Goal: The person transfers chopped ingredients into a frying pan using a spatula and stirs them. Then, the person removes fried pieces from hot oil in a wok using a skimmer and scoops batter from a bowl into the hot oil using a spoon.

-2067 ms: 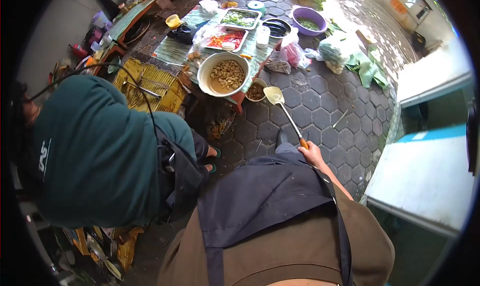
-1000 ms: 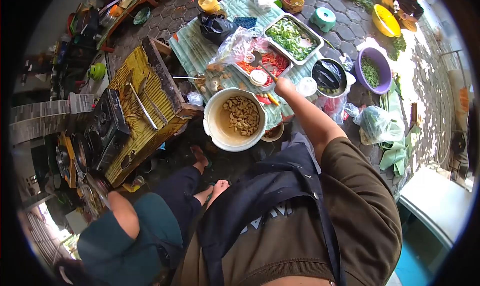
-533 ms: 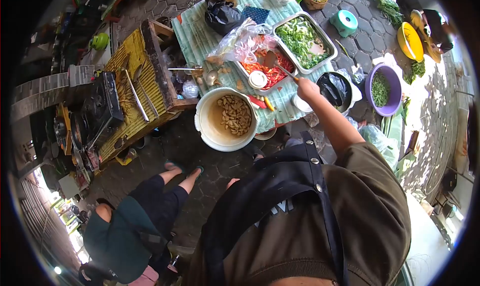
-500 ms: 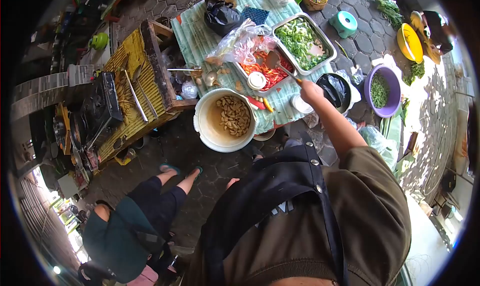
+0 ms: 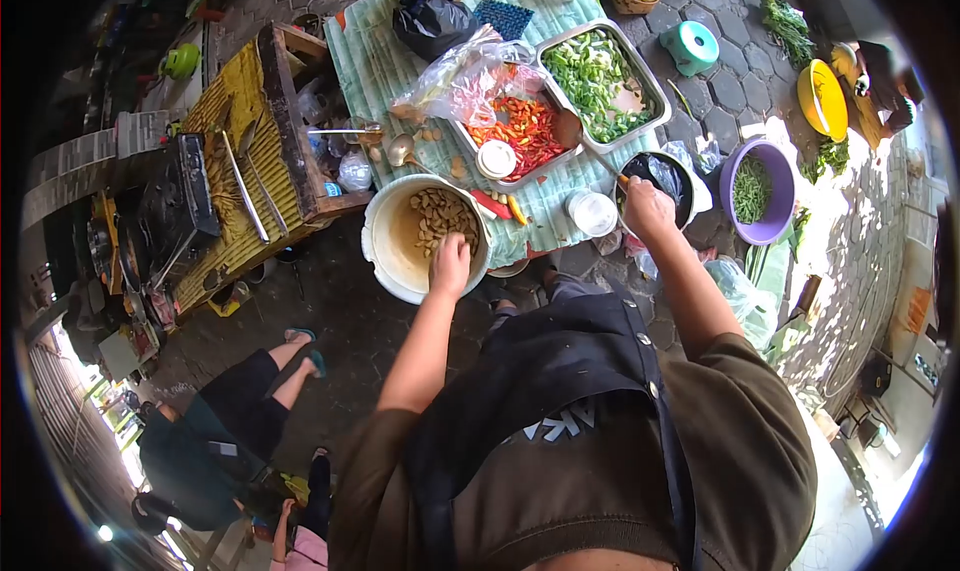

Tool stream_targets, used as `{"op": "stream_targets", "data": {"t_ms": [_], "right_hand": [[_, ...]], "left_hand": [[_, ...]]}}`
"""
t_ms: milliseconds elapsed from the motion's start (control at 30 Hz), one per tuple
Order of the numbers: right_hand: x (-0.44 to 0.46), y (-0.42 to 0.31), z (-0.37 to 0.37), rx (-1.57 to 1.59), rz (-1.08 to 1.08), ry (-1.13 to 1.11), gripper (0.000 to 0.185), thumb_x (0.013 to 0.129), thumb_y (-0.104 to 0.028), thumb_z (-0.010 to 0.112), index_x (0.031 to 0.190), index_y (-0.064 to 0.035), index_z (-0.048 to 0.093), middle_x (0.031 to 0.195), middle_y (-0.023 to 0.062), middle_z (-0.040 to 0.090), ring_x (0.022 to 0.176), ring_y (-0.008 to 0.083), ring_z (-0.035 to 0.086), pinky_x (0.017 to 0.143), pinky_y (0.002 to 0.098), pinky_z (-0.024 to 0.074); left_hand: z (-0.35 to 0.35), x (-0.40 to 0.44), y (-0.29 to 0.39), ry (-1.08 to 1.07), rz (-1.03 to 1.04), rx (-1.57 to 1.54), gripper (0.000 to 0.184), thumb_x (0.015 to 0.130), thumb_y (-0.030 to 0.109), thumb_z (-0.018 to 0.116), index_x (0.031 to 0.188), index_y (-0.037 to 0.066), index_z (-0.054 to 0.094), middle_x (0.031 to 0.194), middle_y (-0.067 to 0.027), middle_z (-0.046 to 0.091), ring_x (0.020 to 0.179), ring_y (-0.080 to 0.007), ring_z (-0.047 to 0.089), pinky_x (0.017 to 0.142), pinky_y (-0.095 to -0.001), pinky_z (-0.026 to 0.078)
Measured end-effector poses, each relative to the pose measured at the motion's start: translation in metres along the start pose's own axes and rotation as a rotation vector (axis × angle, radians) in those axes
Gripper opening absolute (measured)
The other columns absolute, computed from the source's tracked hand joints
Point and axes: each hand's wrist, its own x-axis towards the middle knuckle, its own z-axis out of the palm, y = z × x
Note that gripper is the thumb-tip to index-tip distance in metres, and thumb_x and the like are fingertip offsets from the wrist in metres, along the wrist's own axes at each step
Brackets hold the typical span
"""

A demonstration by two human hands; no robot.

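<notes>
My right hand (image 5: 648,209) is closed around the wooden handle of a spatula (image 5: 567,129), whose blade hangs at the right end of the tray of cut red chilies (image 5: 520,136). Over the near rim of a white bucket (image 5: 385,246) is my left hand (image 5: 450,263), fingers curled; what they hold, if anything, is hidden. Brown pieces (image 5: 440,214) lie inside the bucket. A tray of chopped greens (image 5: 597,76) sits beside the chilies. Near my right hand are a clear plastic tub (image 5: 592,213) and a pot with a black bag (image 5: 655,176).
A low table (image 5: 365,56) with a striped cover carries the trays and plastic bags. At the left stand a yellow-topped bench (image 5: 240,151) and a black stove (image 5: 178,196). A purple basin (image 5: 780,186) sits on the right. Two other people (image 5: 185,461) are at the lower left.
My left hand has come up to the bucket. My right hand, with the spatula, has moved right and nearer my body. The view has shifted, and a second person shows at the lower left.
</notes>
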Motion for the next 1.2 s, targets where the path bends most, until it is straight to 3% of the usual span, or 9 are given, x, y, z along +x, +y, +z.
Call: {"op": "stream_targets", "data": {"t_ms": [67, 133, 267, 333, 600, 833, 967, 1000, 1200], "right_hand": [[0.009, -0.001, 0.003, -0.051, -0.006, 0.116, 0.021, 0.085, -0.013, 0.042, 0.094, 0.0011, 0.055, 0.088, 0.0202, 0.061, 0.079, 0.0331, 0.064, 0.068, 0.0409, 0.0507], [0.017, -0.002, 0.003, -0.095, -0.047, 0.115, 0.019, 0.085, -0.013, 0.042, 0.094, 0.0007, 0.053, 0.087, 0.0199, 0.061, 0.078, 0.0330, 0.064, 0.067, 0.0409, 0.0509], [0.018, -0.004, -0.002, -0.072, -0.091, 0.025, 0.020, 0.083, -0.013, 0.044, 0.097, -0.0004, 0.053, 0.089, 0.0200, 0.061, 0.081, 0.0337, 0.063, 0.069, 0.0413, 0.0499], [0.019, -0.004, -0.014, -0.040, -0.078, -0.142, 0.021, 0.081, -0.012, 0.046, 0.098, -0.0017, 0.052, 0.090, 0.0200, 0.060, 0.081, 0.0338, 0.062, 0.069, 0.0428, 0.0488], [0.011, 0.009, 0.000, -0.022, -0.005, -0.117, 0.028, 0.080, -0.015, 0.049, 0.104, -0.0014, 0.051, 0.091, 0.0199, 0.060, 0.082, 0.0348, 0.060, 0.072, 0.0440, 0.0471], [0.012, 0.012, 0.061, 0.377, -0.043, -0.108, 0.031, 0.075, -0.016, 0.054, 0.102, -0.0022, 0.052, 0.088, 0.0216, 0.060, 0.084, 0.0382, 0.058, 0.073, 0.0458, 0.0449], [-0.010, 0.007, 0.067, 0.358, -0.029, 0.017, 0.030, 0.074, -0.013, 0.054, 0.102, -0.0038, 0.052, 0.090, 0.0203, 0.060, 0.083, 0.0376, 0.058, 0.072, 0.0457, 0.0452], [-0.015, 0.006, 0.065, 0.361, -0.033, 0.020, 0.030, 0.074, -0.013, 0.054, 0.102, -0.0038, 0.052, 0.090, 0.0203, 0.060, 0.083, 0.0376, 0.058, 0.072, 0.0457, 0.0452], [-0.033, -0.002, 0.050, 0.314, -0.018, -0.023, 0.028, 0.074, -0.013, 0.053, 0.101, -0.0051, 0.051, 0.089, 0.0178, 0.060, 0.083, 0.0348, 0.059, 0.071, 0.0439, 0.0463]], "left_hand": [[0.014, 0.053, 0.014, 0.039, 0.083, 0.054, 0.015, 0.078, 0.012, 0.059, 0.090, 0.006, 0.052, 0.092, -0.0133, 0.054, 0.086, -0.0331, 0.052, 0.075, -0.0427, 0.043], [0.026, 0.100, 0.033, -0.088, -0.129, 0.094, 0.020, 0.078, 0.019, 0.060, 0.093, 0.007, 0.054, 0.096, -0.0147, 0.054, 0.097, -0.0334, 0.051, 0.081, -0.0417, 0.042], [0.085, 0.170, 0.010, -0.103, -0.227, 0.224, 0.034, 0.077, 0.021, 0.063, 0.104, 0.005, 0.052, 0.107, -0.0179, 0.053, 0.102, -0.0328, 0.052, 0.088, -0.0403, 0.043], [0.096, 0.184, 0.016, -0.105, -0.332, 0.215, 0.036, 0.077, 0.022, 0.063, 0.106, 0.006, 0.051, 0.109, -0.0179, 0.052, 0.103, -0.0327, 0.052, 0.088, -0.0403, 0.043], [0.129, 0.211, -0.002, -0.056, -0.528, 0.122, 0.039, 0.076, 0.023, 0.064, 0.110, 0.009, 0.050, 0.114, -0.0188, 0.052, 0.106, -0.0315, 0.052, 0.089, -0.0400, 0.043], [0.101, 0.225, -0.012, -0.068, -0.573, 0.080, 0.037, 0.074, 0.021, 0.062, 0.107, 0.009, 0.050, 0.103, -0.0161, 0.060, 0.097, -0.0328, 0.057, 0.085, -0.0400, 0.044], [0.050, 0.246, -0.033, 0.046, -0.525, 0.206, 0.032, 0.077, 0.019, 0.057, 0.108, 0.011, 0.049, 0.101, -0.0161, 0.061, 0.094, -0.0337, 0.059, 0.080, -0.0421, 0.047], [0.057, 0.259, -0.072, 0.047, -0.509, 0.174, 0.034, 0.077, 0.017, 0.056, 0.110, 0.012, 0.049, 0.103, -0.0167, 0.060, 0.098, -0.0327, 0.058, 0.082, -0.0417, 0.046], [0.049, 0.274, -0.097, -0.122, -0.583, 0.168, 0.043, 0.077, 0.015, 0.057, 0.118, 0.015, 0.046, 0.117, -0.0192, 0.053, 0.107, -0.0329, 0.052, 0.088, -0.0412, 0.042]]}}
